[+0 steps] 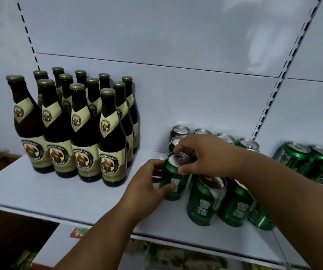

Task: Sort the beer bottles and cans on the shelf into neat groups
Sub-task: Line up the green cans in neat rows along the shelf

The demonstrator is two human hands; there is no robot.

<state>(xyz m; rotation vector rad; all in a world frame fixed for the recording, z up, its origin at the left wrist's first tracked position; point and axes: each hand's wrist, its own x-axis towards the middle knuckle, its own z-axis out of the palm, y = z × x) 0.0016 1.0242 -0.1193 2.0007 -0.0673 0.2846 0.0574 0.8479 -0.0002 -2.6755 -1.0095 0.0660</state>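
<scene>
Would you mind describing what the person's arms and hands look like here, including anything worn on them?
Both forearms are bare as far as the frame shows: no sleeves, gloves, watch, bracelets or rings are visible. The left hand and right hand have short, unpainted nails. The upper arms lie outside the view, so any sleeve further up cannot be seen.

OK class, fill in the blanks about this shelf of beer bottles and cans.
1. The brown bottles stand on the ____ side of the shelf.
2. Both hands hold one ____ can.
3. The right hand grips that can at its ____.
4. The left hand holds its ____.

Missing: left; green; top; side
</scene>
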